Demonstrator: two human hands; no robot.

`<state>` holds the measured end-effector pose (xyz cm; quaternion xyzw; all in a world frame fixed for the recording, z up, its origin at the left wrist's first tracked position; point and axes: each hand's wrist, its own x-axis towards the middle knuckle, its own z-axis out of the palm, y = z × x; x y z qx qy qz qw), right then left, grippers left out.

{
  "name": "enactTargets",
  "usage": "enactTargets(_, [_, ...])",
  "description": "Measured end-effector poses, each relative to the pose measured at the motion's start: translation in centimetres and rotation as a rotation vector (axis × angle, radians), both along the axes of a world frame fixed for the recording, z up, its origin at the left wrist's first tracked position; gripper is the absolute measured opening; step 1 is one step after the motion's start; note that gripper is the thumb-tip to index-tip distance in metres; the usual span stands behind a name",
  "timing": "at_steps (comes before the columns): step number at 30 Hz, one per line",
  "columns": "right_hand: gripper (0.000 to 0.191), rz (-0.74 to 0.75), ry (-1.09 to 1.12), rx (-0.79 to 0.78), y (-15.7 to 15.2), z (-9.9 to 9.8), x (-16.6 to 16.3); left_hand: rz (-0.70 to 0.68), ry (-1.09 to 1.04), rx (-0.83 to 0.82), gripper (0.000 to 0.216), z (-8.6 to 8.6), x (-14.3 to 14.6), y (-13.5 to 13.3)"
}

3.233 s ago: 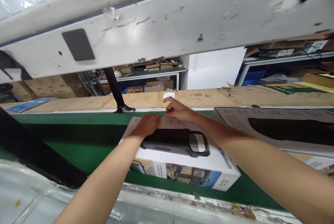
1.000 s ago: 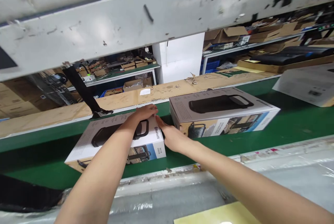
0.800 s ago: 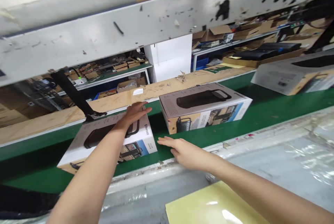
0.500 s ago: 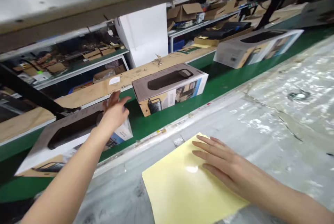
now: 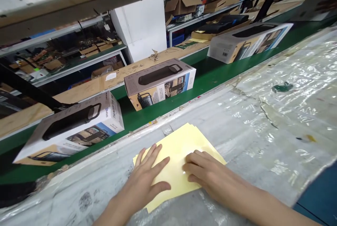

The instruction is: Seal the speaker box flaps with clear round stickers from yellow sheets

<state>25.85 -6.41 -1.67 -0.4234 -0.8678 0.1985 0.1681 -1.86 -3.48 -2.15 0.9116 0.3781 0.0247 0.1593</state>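
Observation:
A small stack of glossy yellow sheets (image 5: 179, 145) lies on the plastic-covered bench in front of me. Flat on the left part of the stack rests my left hand (image 5: 147, 175), its fingers spread. My right hand (image 5: 207, 170) is over the right part, fingers curled together and down against the top sheet. Whatever those fingertips may pinch is hidden. Beyond the bench, a printed box (image 5: 71, 127) with a picture of a black speaker sits at the left on the green conveyor belt (image 5: 202, 82). A second such box (image 5: 160, 82) stands in the middle.
Another printed box (image 5: 250, 40) is farther right on the belt. Crumpled clear plastic covers the bench (image 5: 258, 113). A metal shelf edge (image 5: 79, 1) crosses overhead, and a dark post (image 5: 28, 85) rises at the left. Shelves with cardboard boxes (image 5: 184, 6) stand behind.
My left hand has left the left box and come down onto the yellow sheets. The right hand's fingers, stretched out before, are now curled. The boxes appear slightly farther left.

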Motion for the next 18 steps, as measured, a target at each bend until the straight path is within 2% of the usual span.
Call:
enactTargets(7, [0.039, -0.013, 0.02, -0.049, -0.5, -1.0, -1.2, 0.021, 0.028, -0.048, 0.064, 0.3, 0.2, 0.0])
enactTargets(12, [0.039, -0.069, 0.03, -0.062, -1.1, -1.0, -1.3, 0.013, 0.014, -0.041, 0.063, 0.2, 0.2, 0.1])
enactTargets(18, [0.036, -0.037, 0.082, -0.044, -2.0, -0.7, -0.7, 0.023, -0.023, -0.034, 0.063, 0.1, 0.2, 0.1])
